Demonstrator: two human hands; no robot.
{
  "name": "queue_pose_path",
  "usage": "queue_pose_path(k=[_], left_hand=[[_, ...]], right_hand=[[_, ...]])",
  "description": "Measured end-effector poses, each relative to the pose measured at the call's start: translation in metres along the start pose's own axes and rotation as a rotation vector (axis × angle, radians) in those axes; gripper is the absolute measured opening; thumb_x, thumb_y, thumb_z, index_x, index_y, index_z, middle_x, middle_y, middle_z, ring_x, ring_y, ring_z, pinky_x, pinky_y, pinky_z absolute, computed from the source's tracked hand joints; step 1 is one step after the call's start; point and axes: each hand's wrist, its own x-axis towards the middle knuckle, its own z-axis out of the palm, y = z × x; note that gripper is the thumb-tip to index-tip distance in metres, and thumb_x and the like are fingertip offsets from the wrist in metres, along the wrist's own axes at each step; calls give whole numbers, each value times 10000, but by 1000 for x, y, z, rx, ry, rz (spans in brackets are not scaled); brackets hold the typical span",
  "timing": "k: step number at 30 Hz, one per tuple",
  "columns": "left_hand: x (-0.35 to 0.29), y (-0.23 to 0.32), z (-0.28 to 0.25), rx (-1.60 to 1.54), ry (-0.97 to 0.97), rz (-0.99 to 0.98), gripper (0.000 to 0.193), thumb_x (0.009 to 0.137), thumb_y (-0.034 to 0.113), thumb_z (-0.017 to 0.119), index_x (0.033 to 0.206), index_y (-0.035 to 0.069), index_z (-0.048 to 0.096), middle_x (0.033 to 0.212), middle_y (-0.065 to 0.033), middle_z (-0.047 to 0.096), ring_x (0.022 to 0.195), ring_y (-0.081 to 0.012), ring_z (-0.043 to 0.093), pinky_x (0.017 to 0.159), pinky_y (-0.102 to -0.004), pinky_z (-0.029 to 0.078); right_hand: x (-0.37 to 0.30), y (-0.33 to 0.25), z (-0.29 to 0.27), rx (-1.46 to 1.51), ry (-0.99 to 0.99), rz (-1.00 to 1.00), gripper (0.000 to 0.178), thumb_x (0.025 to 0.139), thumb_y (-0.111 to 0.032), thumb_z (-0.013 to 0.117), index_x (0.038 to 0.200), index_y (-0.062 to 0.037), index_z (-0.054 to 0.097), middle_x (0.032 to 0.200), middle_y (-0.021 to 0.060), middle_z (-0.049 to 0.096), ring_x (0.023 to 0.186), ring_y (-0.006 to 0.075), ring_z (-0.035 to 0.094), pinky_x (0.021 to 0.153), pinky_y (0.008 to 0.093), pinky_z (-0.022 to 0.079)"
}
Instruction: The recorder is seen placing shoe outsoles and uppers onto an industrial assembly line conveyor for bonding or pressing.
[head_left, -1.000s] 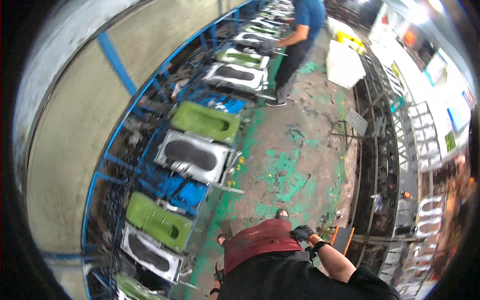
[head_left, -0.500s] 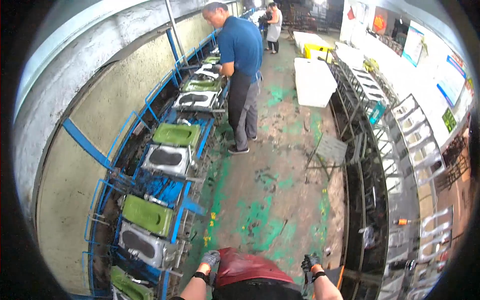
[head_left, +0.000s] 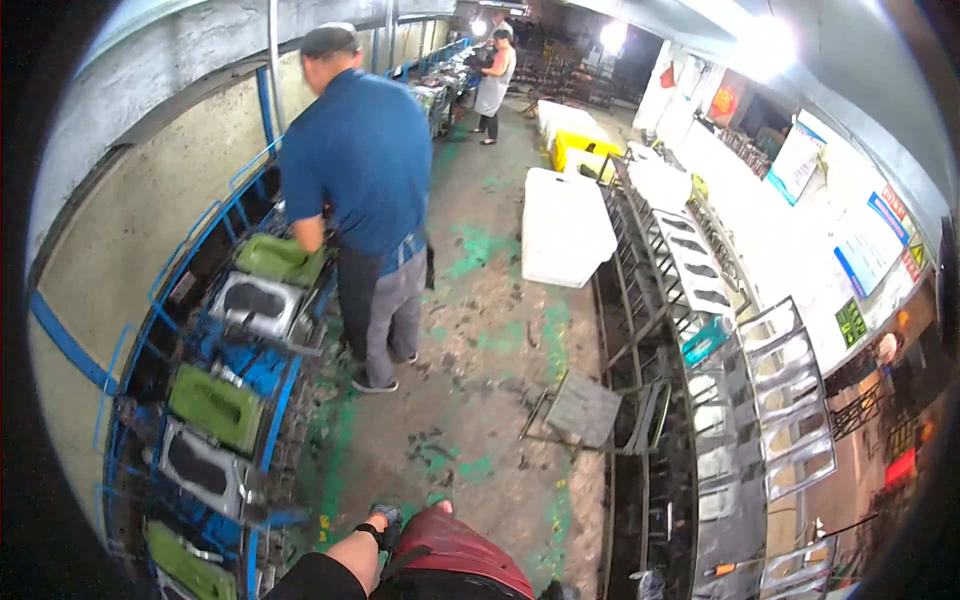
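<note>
My left hand (head_left: pixel 387 520), in a grey glove with a black band at the wrist, hangs low beside the dark red apron (head_left: pixel 455 548) I wear. Its fingers are too small and blurred to read, and I see nothing held in it. My right hand is out of the picture. Nearest on the left is a row of opened moulds on a blue-framed line, among them a green mould half (head_left: pixel 215 405) and a silver mould half (head_left: pixel 203 468) with a dark sole-shaped area. Another green mould half (head_left: pixel 190 562) lies nearer to me.
A co-worker in a blue shirt (head_left: pixel 360 170) stands ahead at the moulds; another person (head_left: pixel 493 85) is farther back. White bins (head_left: pixel 568 230), a yellow crate (head_left: pixel 582 155), a small stool (head_left: pixel 572 408) and metal racks (head_left: pixel 680 400) line the aisle's right side.
I have moved forward along the aisle, so the co-worker, bins and stool appear closer. My view has turned right. My right hand has left the picture; my left stays by the apron.
</note>
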Motion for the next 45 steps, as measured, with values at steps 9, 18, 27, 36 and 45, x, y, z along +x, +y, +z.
queue_pose_path(k=[9,18,27,36,45], left_hand=[[48,443,19,117,16,512,232,956,257,568,1023,78,699,945,-130,737,756,-280,701,687,-413,555],[164,670,-78,19,65,983,310,967,202,681,1244,65,663,989,-144,739,807,-250,713,689,-384,588],[279,927,-190,578,841,1049,311,904,244,620,1160,113,738,1162,-118,745,1106,-304,685,943,-425,536],[344,1223,-384,294,495,691,295,912,269,586,1049,50,730,1077,-211,722,964,-408,697,817,-486,557],[216,1391,-728,-142,1684,777,288,879,173,685,1142,55,682,1187,-204,654,1148,-400,597,1021,-468,472]], right_hand=[[259,-92,-230,565,140,145,290,942,-371,580,923,-143,757,871,94,768,814,324,736,670,509,564],[613,-130,-502,976,45,90,300,961,-345,543,921,-122,739,894,122,765,837,349,737,646,531,560],[947,-186,-726,1168,-40,181,311,978,-322,509,919,-104,723,915,147,762,858,372,738,625,550,556],[1195,-175,-684,-211,266,-368,350,881,-426,615,1071,-162,745,1072,121,757,945,357,713,807,495,564],[1414,-438,-810,-451,-72,-756,302,820,-382,668,1030,-169,704,1003,185,716,977,458,663,758,594,491]])
